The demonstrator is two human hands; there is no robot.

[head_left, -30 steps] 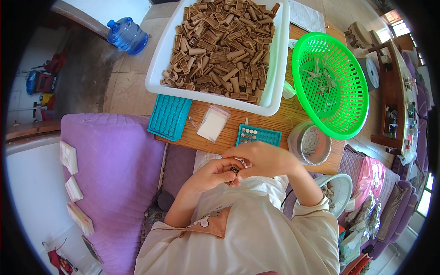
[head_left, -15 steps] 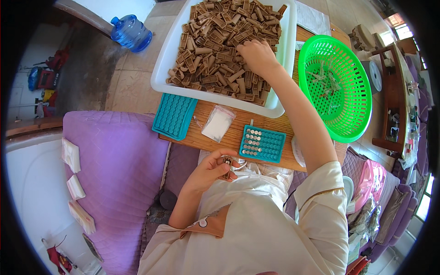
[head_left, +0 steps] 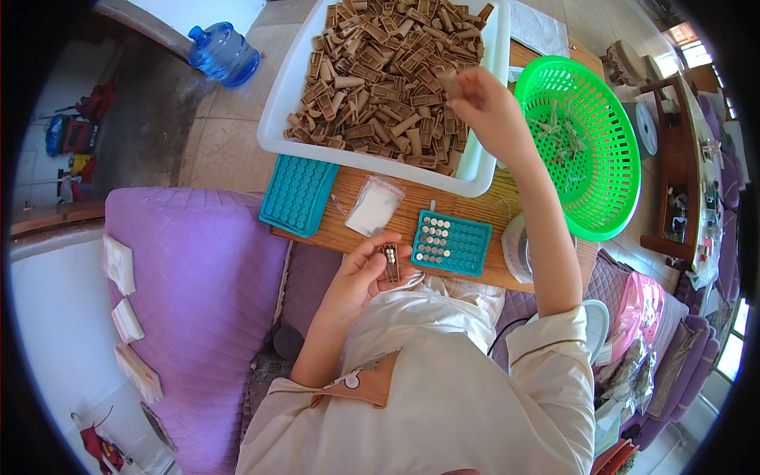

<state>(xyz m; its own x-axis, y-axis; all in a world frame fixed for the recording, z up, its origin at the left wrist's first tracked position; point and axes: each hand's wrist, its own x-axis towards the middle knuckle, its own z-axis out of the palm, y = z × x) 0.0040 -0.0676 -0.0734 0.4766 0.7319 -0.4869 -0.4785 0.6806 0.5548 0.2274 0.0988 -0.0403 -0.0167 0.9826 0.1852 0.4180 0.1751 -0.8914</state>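
Note:
My left hand, held over my lap at the table's front edge, is closed round a brown plastic half-shell. Small shiny metal pieces show inside its hollow. Above the right side of a white tub, my right hand pinches a single brown plastic piece, slightly blurred. Heaped in the tub are many similar brown shells. Nearest my left hand stands a teal tray with round pockets; silver discs fill several pockets on its left side.
Left on the wooden table is a second teal tray, beside a small zip bag. A green basket with thin clear pieces stands at the right. My right forearm passes over a clear container. A blue water jug stands far left.
My right hand has lifted out of the heap and moved right, with a brown piece in its fingers. My left hand has turned the half-shell, so its hollow shows more.

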